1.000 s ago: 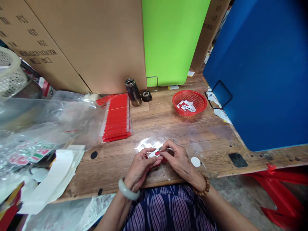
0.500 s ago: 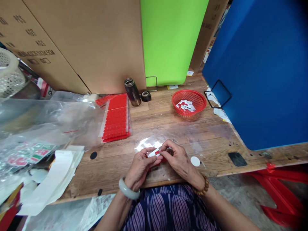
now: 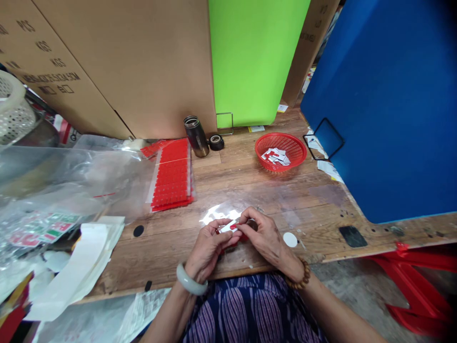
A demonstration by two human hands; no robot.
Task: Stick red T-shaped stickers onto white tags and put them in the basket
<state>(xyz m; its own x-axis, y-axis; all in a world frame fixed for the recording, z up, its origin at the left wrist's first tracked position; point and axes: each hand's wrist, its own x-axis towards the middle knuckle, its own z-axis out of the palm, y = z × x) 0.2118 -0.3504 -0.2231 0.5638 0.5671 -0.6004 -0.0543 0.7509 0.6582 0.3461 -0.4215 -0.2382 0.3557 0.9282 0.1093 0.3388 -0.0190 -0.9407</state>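
Observation:
Near the front edge of the wooden table, my left hand grips a small white card between thumb and fingers. My right hand pinches a small red piece at the card's right end. Both hands are closed and almost touch each other. Parts of the card and the red piece are hidden by the fingers. Further back on the right, a red plastic basket holds several similar white cards with red bits. A stack of red strips on clear backing lies to the left.
A dark open flask and its black lid stand at the back. Clear plastic bags and white paper strips cover the left side. A blue panel leans at right. A white disc lies beside my right wrist.
Both hands stay almost in place with the card between them. The view has shifted very slightly; nothing else has visibly moved.

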